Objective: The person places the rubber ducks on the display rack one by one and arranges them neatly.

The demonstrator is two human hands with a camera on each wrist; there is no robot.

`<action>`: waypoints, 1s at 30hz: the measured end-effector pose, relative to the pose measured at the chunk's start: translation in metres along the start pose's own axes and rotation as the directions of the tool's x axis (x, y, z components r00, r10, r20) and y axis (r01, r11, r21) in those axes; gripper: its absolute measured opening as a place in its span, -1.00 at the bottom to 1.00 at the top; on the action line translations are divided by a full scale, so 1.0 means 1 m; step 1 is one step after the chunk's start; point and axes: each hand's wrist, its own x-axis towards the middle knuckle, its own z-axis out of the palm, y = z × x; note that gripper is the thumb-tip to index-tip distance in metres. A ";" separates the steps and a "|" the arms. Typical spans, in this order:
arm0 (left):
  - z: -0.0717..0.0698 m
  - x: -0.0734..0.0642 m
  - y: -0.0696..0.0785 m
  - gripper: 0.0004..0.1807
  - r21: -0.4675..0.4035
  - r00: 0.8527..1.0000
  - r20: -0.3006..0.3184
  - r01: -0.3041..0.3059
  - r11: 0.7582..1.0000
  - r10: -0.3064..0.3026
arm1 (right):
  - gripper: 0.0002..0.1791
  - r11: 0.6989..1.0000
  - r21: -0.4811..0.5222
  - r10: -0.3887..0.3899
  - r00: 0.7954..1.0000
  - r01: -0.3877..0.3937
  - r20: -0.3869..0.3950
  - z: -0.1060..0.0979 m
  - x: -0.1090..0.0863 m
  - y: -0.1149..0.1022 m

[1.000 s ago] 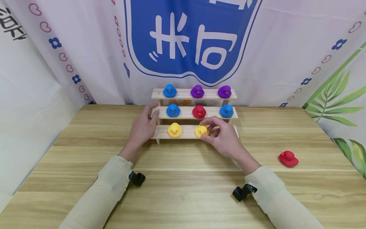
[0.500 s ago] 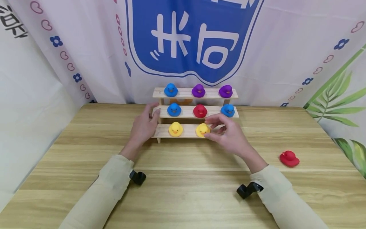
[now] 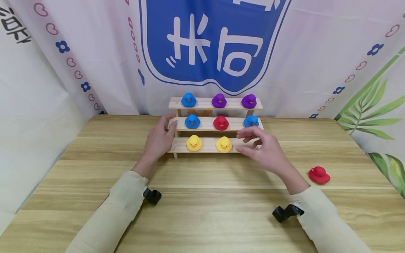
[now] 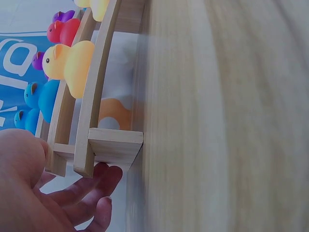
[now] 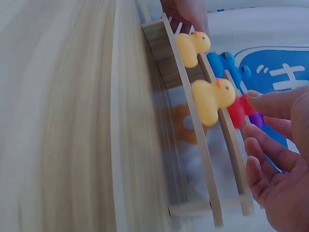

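Note:
A three-tier wooden rack (image 3: 207, 144) stands at the back of the table. My left hand (image 3: 159, 138) holds its left end, the thumb at the middle shelf's end; in the left wrist view fingers (image 4: 99, 186) curl by the front shelf's leg. Two yellow rubber ducks, the left one (image 3: 194, 143) and the right one (image 3: 224, 144), sit on the front shelf. My right hand (image 3: 264, 147) is just right of the right one, thumb and fingers parted, holding nothing. The middle shelf bears a blue duck (image 3: 192, 121), a red duck (image 3: 220, 123) and another blue duck (image 3: 251, 121).
On the top shelf are a blue duck (image 3: 188, 100) and two purple ducks, one in the middle (image 3: 219, 101), one at right (image 3: 249, 101). A loose red duck (image 3: 319, 175) lies on the table at right. A printed curtain (image 3: 104, 52) hangs behind the rack.
My right hand has let go of the right yellow duck and moved to the right, its fingers spreading. The duck stays on the front shelf. The left hand has stayed at the rack's end.

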 end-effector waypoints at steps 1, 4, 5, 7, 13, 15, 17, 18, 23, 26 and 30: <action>0.000 0.000 0.000 -0.42 0.000 1.000 0.001 0.001 1.000 -0.001 | -0.62 1.000 -0.006 0.000 1.000 0.000 -0.006 -0.003 -0.002 0.002; 0.000 0.000 0.000 -0.42 -0.002 1.000 0.005 0.007 1.000 -0.007 | -0.63 1.000 -0.029 0.001 1.000 -0.002 -0.022 -0.013 -0.008 0.007; 0.000 0.000 0.000 -0.42 -0.003 1.000 0.005 0.010 1.000 -0.010 | -0.63 0.999 -0.039 0.001 1.000 -0.002 -0.027 -0.017 -0.010 0.009; 0.000 0.000 0.000 -0.42 -0.003 1.000 0.007 0.015 1.000 -0.015 | -0.62 0.998 -0.058 0.001 0.999 -0.003 -0.036 -0.024 -0.014 0.014; 0.000 0.000 0.000 -0.42 -0.004 1.000 0.005 0.020 1.000 -0.020 | -0.61 0.994 -0.111 0.011 0.998 -0.018 -0.061 -0.042 -0.024 0.026; 0.001 0.000 0.000 -0.42 -0.005 1.000 0.005 0.016 1.000 -0.016 | -0.60 0.992 -0.128 0.012 0.998 -0.020 -0.068 -0.047 -0.028 0.030; 0.001 0.000 -0.001 -0.42 -0.007 1.000 0.004 0.013 1.000 -0.013 | -0.60 0.989 -0.147 0.014 0.997 -0.025 -0.074 -0.053 -0.031 0.033; 0.001 0.000 -0.001 -0.42 -0.008 1.000 0.005 0.011 1.000 -0.011 | -0.60 0.988 -0.155 0.016 0.997 -0.028 -0.078 -0.055 -0.033 0.034; 0.001 0.000 0.000 -0.42 -0.013 1.000 0.004 0.007 1.000 -0.007 | -0.59 0.980 -0.183 0.063 0.994 -0.079 -0.091 -0.068 -0.042 0.043; 0.001 0.000 0.001 -0.42 -0.011 1.000 0.005 0.009 1.000 -0.009 | -0.58 0.975 -0.197 0.085 0.992 -0.102 -0.094 -0.075 -0.047 0.048; 0.001 -0.001 0.000 -0.43 -0.007 1.000 0.000 0.008 1.000 -0.008 | -0.56 0.970 -0.214 0.092 0.990 -0.112 -0.104 -0.083 -0.051 0.056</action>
